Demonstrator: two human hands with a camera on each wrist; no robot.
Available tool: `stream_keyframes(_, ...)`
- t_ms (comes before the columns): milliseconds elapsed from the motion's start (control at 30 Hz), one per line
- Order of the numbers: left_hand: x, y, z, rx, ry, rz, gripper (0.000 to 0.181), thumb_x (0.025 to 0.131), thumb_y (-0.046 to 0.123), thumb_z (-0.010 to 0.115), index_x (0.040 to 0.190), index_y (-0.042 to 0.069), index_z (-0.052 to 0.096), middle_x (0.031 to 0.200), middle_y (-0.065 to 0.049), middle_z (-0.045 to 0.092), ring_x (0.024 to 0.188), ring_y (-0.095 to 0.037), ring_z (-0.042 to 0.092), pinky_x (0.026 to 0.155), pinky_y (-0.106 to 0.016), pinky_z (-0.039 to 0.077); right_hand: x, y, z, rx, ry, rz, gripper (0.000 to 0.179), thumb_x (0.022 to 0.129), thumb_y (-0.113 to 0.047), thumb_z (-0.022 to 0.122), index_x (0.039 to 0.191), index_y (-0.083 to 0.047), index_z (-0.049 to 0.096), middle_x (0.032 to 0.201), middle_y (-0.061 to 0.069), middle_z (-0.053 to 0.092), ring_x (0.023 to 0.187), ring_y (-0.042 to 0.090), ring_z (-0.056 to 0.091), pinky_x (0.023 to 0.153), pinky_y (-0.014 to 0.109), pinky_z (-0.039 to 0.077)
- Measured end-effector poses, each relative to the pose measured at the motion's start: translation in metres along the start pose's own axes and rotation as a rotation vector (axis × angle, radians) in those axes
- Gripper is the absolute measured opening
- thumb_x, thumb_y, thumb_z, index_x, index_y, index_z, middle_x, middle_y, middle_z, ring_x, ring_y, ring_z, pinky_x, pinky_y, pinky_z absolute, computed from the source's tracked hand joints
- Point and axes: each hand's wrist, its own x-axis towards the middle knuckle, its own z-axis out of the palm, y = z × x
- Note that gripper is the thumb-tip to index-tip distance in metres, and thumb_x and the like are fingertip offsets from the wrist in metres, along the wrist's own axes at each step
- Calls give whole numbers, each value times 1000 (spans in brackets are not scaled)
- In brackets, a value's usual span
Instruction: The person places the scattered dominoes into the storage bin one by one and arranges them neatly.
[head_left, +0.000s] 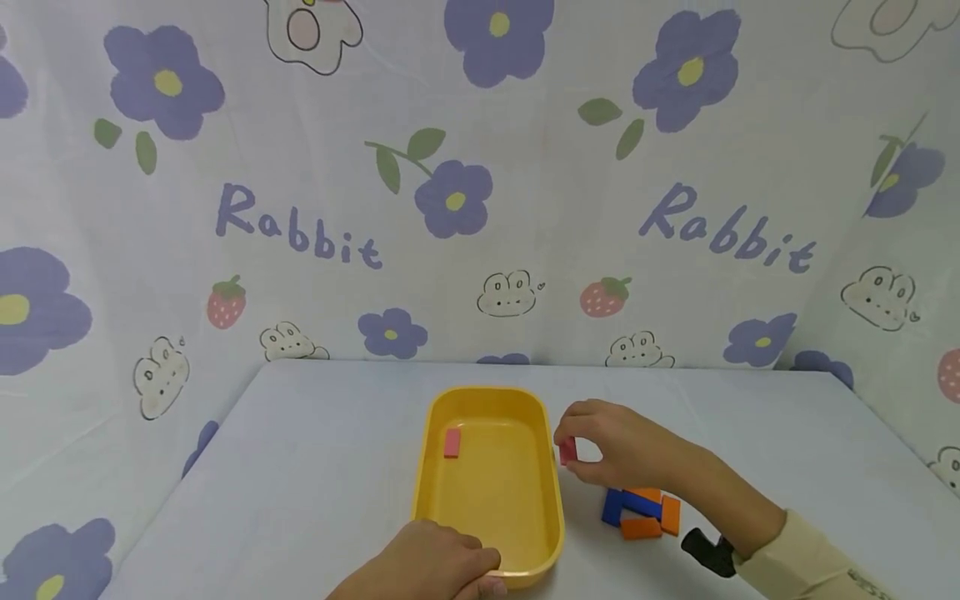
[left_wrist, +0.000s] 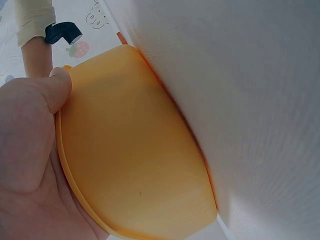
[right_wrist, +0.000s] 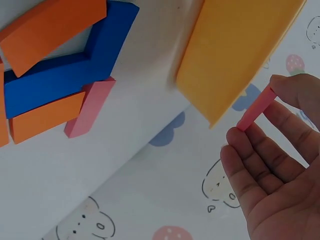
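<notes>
A yellow plastic tray (head_left: 498, 492) stands on the table, with one pink block (head_left: 452, 443) lying inside near its far left. My left hand (head_left: 423, 560) grips the tray's near rim, its thumb on the outer wall in the left wrist view. Just outside the tray's right rim, my right hand (head_left: 633, 446) holds up another pink block (right_wrist: 256, 109), pinched between thumb and fingertips. Below that hand lies a group of loose blocks: orange ones (head_left: 641, 528), blue ones (head_left: 612, 507) and a pink one (right_wrist: 90, 109) that shows in the right wrist view.
The white table (head_left: 322, 467) reaches back to a hanging cloth (head_left: 510, 117) printed with flowers and rabbits. A black strap device (head_left: 708, 552) is worn on the right wrist, beside a cream sleeve (head_left: 802, 562).
</notes>
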Motion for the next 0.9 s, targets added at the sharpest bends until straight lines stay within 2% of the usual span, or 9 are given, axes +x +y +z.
stream_keyframes(333, 3, 0, 4, -12, -33, -15, 37, 107, 48, 35, 86, 25, 55, 62, 14, 40, 52, -1, 40, 51, -20, 32, 8, -3, 4, 7, 9, -8, 16, 87, -20, 79, 98, -26, 70, 100, -13, 62, 91, 8, 57, 86, 26, 51)
stream_keyframes(533, 3, 1, 2, -64, -79, -54, 38, 107, 50, 34, 88, 26, 56, 63, 13, 41, 54, -2, 43, 54, -20, 35, 14, -3, 4, -15, 22, -43, 18, 86, -17, 81, 99, -22, 71, 103, -10, 63, 96, 11, 58, 88, 27, 51)
stream_keyframes(733, 3, -2, 1, -60, -67, -40, 39, 107, 51, 33, 86, 26, 55, 62, 13, 40, 52, -2, 42, 52, -20, 34, 22, -5, 4, -14, 24, -63, 20, 85, -15, 82, 97, -26, 70, 103, -10, 64, 98, 14, 60, 88, 26, 51)
stream_keyframes(900, 2, -3, 2, -51, -59, -30, 40, 107, 51, 32, 87, 25, 55, 62, 14, 40, 52, -2, 41, 52, -20, 34, 27, -6, 6, -33, 13, -66, 19, 85, -14, 82, 96, -23, 71, 100, -10, 63, 97, 13, 59, 90, 28, 51)
